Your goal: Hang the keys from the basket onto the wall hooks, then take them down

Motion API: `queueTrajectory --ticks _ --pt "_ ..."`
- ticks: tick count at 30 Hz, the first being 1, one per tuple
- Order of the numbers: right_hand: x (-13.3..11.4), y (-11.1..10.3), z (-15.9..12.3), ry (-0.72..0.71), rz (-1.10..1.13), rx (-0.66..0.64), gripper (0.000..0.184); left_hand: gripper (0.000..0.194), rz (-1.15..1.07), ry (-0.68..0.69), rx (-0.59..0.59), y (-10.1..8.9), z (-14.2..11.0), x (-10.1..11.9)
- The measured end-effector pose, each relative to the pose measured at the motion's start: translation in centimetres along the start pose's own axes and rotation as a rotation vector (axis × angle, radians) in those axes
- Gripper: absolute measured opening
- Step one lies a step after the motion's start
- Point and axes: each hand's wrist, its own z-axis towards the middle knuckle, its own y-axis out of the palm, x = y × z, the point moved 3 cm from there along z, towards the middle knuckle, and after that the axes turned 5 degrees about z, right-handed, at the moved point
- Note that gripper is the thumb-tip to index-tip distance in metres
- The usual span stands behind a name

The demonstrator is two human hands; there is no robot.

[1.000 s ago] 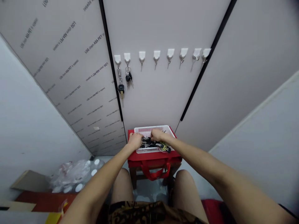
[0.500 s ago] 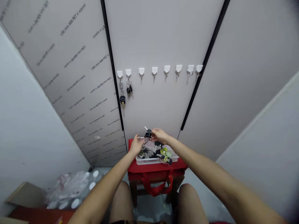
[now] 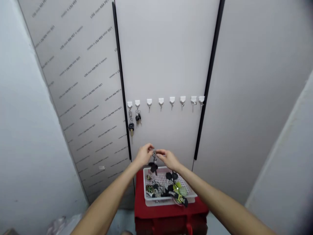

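Observation:
A bunch of keys (image 3: 153,167) with dark heads hangs from a metal ring and chain above the back left of a white plastic basket (image 3: 156,203). My left hand (image 3: 143,155) pinches the top of that bunch between thumb and fingers. From the other side, my right hand (image 3: 169,160) has its fingertips closed at the same metal ring. Inside the basket lie more keys (image 3: 156,190), a black and yellow strap (image 3: 180,198) and a yellow-green round tag (image 3: 177,186). The exact grip on the ring is too small to make out.
Several white adhesive hooks (image 3: 160,101) run in a row across the pale panel (image 3: 166,58). Two key sets (image 3: 131,126) hang at the row's left end. Black vertical strips (image 3: 209,71) edge the panel. The basket stands on a red cover (image 3: 141,209).
Both hands have lifted the bunch of keys up and away from the basket, and it now hangs downward. The view has tilted upward, so the hooks appear lower.

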Motion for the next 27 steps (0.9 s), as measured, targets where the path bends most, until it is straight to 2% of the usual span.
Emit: queueTrajectory --ticks 2,3,6,10,14,18,22,24,27 --pt "-1.3 0.7 0.5 -0.006 0.079 -0.098 0.019 0.014 0.089 0.083 0.005 -1.1 1.3 1.6" --pt "-2.0 0.8 0.9 0.007 0.118 -0.088 0.019 0.014 0.113 0.103 0.017 -1.6 1.9 2.2" --pt "-4.5 0.3 2.9 0.027 0.196 0.042 0.019 0.014 0.098 0.115 0.135 -3.2 3.7 3.6" --pt "-8.5 -1.1 7.0 -0.038 0.217 0.222 0.02 0.016 -0.004 0.071 0.337 -5.2 5.4 4.9" --pt "-11.1 -1.9 11.1 -0.072 0.154 0.317 0.02 0.022 -0.02 0.109 0.353 -5.8 6.7 6.1" --pt "-10.9 -1.7 13.8 -0.026 0.037 0.397 0.019 0.03 -0.03 0.096 0.337 -5.5 7.7 6.0" --pt "-9.7 -1.8 14.7 -0.006 -0.029 0.392 0.018 0.03 -0.02 0.047 0.297 -5.0 7.7 4.8" --pt "-9.1 -2.1 14.0 -0.023 -0.046 0.386 0.018 0.029 -0.025 -0.005 0.274 -4.5 7.1 3.8" --pt "-7.5 -3.1 11.1 -0.029 -0.082 0.342 0.019 0.029 -0.035 -0.091 0.229 -3.0 5.1 1.8"
